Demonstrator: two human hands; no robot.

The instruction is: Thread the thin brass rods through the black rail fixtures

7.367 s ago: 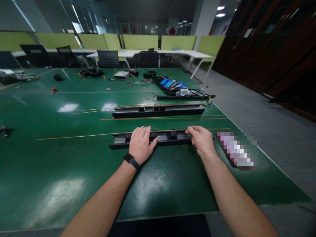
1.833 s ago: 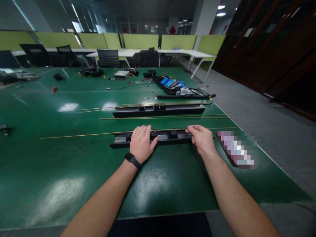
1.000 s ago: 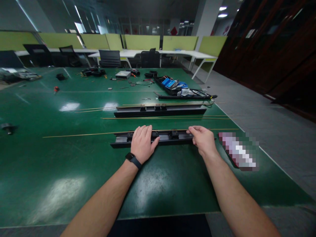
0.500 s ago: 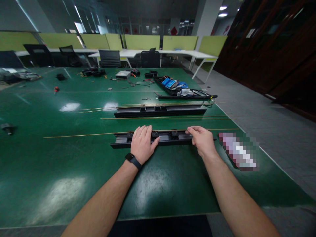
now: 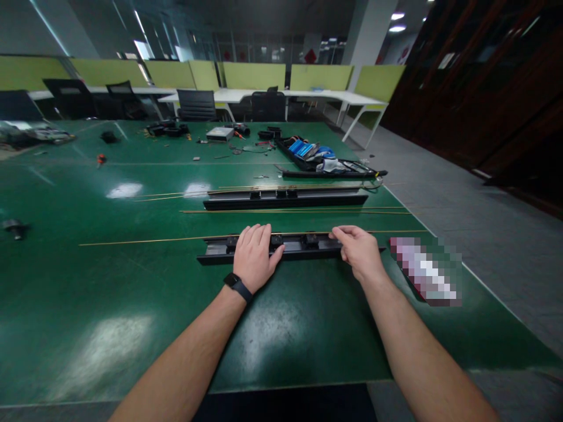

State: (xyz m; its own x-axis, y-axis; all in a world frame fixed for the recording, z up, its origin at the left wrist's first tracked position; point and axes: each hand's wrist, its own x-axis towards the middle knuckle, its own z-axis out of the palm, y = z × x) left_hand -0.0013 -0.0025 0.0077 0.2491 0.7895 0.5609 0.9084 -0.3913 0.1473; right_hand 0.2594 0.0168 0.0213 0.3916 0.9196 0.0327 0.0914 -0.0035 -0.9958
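Note:
A black metal channel rail [image 5: 303,254] lies crosswise on the green table, with several small black blocks [image 5: 311,240] inside it. My left hand [image 5: 255,258], a dark watch on its wrist, rests flat over the left half of this rail, fingers stretched out and hiding part of it. A long thin brass-coloured rod [image 5: 132,241] runs along the rail's far edge and sticks out well past its left end. Near the rail's right end, my right hand [image 5: 359,249] pinches the rod between thumb and fingers; the exact contact is small and partly hidden.
Behind lies a second black rail [image 5: 281,203], with more thin rods [image 5: 246,211] near it. A black bag [image 5: 316,153] with blue items is farther back. A blurred-out pink-and-white object [image 5: 422,269] sits at right, near the table's right edge. Tools and parts lie scattered along the back.
My right hand's fingertips have shifted very slightly to the left along the rod. My left hand stays on the rail.

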